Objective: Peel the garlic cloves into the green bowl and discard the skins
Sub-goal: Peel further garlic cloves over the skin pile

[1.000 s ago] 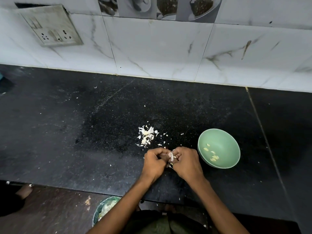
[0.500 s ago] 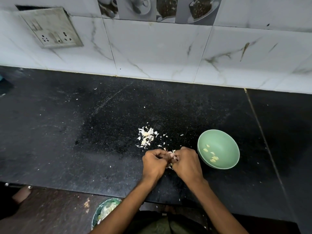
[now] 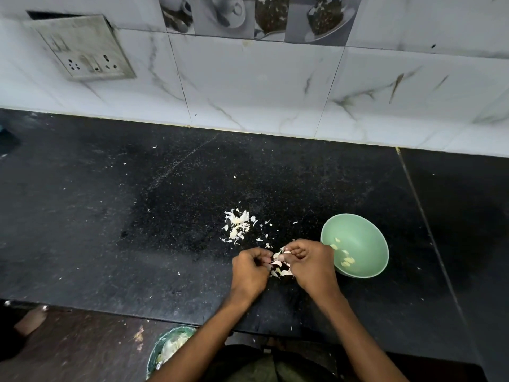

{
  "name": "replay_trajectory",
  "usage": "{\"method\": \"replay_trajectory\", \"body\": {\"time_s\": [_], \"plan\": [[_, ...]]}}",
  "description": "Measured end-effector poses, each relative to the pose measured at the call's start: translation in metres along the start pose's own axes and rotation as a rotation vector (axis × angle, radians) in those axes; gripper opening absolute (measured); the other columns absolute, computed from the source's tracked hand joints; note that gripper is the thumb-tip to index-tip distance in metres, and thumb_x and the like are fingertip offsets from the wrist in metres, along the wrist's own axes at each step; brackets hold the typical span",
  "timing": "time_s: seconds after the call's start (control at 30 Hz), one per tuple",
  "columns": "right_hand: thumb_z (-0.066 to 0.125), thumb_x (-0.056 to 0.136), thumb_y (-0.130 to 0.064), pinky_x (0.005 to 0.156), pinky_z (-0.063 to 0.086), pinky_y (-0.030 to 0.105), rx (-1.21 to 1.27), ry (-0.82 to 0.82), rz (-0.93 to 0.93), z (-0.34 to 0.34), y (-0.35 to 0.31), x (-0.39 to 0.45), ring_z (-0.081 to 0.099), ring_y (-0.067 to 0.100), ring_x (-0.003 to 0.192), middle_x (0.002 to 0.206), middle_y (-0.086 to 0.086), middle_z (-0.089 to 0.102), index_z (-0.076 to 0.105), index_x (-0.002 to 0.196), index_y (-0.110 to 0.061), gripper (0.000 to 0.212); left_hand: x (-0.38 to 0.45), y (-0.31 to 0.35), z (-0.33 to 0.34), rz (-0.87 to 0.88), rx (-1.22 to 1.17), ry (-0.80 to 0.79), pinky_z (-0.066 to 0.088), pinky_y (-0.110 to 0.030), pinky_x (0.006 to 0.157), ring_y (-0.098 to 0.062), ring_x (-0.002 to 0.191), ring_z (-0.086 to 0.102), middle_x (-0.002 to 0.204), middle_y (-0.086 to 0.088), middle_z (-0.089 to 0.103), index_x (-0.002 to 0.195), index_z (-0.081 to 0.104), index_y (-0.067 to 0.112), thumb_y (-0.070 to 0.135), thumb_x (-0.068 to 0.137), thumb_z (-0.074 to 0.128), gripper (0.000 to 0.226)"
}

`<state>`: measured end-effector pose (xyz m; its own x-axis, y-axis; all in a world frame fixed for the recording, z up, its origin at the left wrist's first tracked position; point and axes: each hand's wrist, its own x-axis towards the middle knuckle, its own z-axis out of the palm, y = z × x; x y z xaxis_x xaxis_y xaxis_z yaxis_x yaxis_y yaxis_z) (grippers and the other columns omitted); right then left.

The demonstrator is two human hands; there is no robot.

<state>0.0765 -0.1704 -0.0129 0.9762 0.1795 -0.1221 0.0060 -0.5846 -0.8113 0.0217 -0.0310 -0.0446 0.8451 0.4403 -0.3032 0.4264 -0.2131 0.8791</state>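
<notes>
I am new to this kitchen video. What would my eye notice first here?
First, the two hands, left hand and right hand, pinching a garlic clove at the counter's near edge. Just right stands the green bowl with a few peeled cloves; a white pile of skins lies behind the hands.

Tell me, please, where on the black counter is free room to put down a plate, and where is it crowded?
Bare counter lies left of the skin pile, up to the tiled wall. Another free patch is right of the green bowl, past the counter seam. It is crowded at the front, where the left hand and right hand peel garlic beside the bowl.
</notes>
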Motion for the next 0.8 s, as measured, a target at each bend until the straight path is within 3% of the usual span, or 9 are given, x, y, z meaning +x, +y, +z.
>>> {"method": "replay_trajectory", "body": {"time_s": [0.1, 0.2, 0.33, 0.5, 0.63, 0.8], "plan": [[0.082, 0.081, 0.003, 0.078, 0.062, 0.027, 0.050, 0.014, -0.021, -0.001, 0.003, 0.000, 0.073, -0.001, 0.077, 0.084, -0.008, 0.078, 0.083, 0.092, -0.014, 0.020, -0.002, 0.004, -0.001, 0.077, 0.068, -0.025, 0.059, -0.027, 0.077, -0.007, 0.074, 0.069, 0.079, 0.010, 0.073, 0.092, 0.080, 0.019, -0.014, 0.070, 0.057, 0.046], [0.075, 0.085, 0.007, 0.078, 0.062, 0.030, 0.069, -0.010, -0.009, -0.001, 0.003, -0.001, 0.073, 0.002, 0.080, 0.086, -0.006, 0.079, 0.082, 0.096, -0.013, 0.024, -0.005, 0.011, -0.001, 0.091, 0.024, -0.043, 0.059, -0.026, 0.074, -0.010, 0.072, 0.068, 0.086, 0.006, 0.072, 0.102, 0.077, 0.014, -0.013, 0.072, 0.058, 0.044], [0.078, 0.084, 0.003, 0.070, 0.053, 0.013, 0.079, -0.010, -0.042, 0.000, -0.002, -0.002, 0.070, -0.003, 0.073, 0.077, -0.011, 0.075, 0.079, 0.089, -0.015, 0.018, -0.008, 0.017, -0.002, 0.047, -0.219, -0.080, 0.057, -0.025, 0.067, -0.013, 0.076, 0.069, 0.084, -0.008, 0.075, 0.099, 0.075, 0.013, -0.011, 0.088, 0.062, 0.029], [0.079, 0.085, -0.003, 0.070, 0.050, 0.009, 0.121, -0.002, -0.098, 0.000, -0.012, -0.005, 0.070, -0.002, 0.077, 0.082, -0.011, 0.076, 0.081, 0.089, -0.018, 0.016, -0.011, 0.024, -0.006, -0.061, -0.504, -0.088, 0.058, -0.028, 0.061, -0.022, 0.073, 0.068, 0.086, -0.025, 0.073, 0.095, 0.075, 0.000, -0.001, 0.092, 0.067, 0.008], [0.080, 0.083, 0.001, 0.072, 0.053, 0.013, 0.144, -0.012, -0.121, 0.000, -0.016, -0.004, 0.071, 0.000, 0.077, 0.084, -0.009, 0.074, 0.082, 0.087, -0.019, 0.021, -0.012, 0.027, -0.010, -0.129, -0.608, -0.082, 0.057, -0.025, 0.057, -0.019, 0.071, 0.067, 0.083, -0.019, 0.074, 0.092, 0.075, -0.004, 0.005, 0.093, 0.068, 0.011], [0.083, 0.078, 0.003, 0.072, 0.060, 0.028, 0.160, -0.080, -0.099, 0.000, -0.023, -0.005, 0.070, 0.006, 0.075, 0.084, -0.013, 0.073, 0.080, 0.085, -0.023, 0.028, -0.013, 0.034, -0.014, -0.180, -0.639, -0.045, 0.056, -0.024, 0.055, -0.016, 0.064, 0.064, 0.077, -0.019, 0.071, 0.090, 0.073, -0.008, 0.008, 0.095, 0.066, 0.018]]}}
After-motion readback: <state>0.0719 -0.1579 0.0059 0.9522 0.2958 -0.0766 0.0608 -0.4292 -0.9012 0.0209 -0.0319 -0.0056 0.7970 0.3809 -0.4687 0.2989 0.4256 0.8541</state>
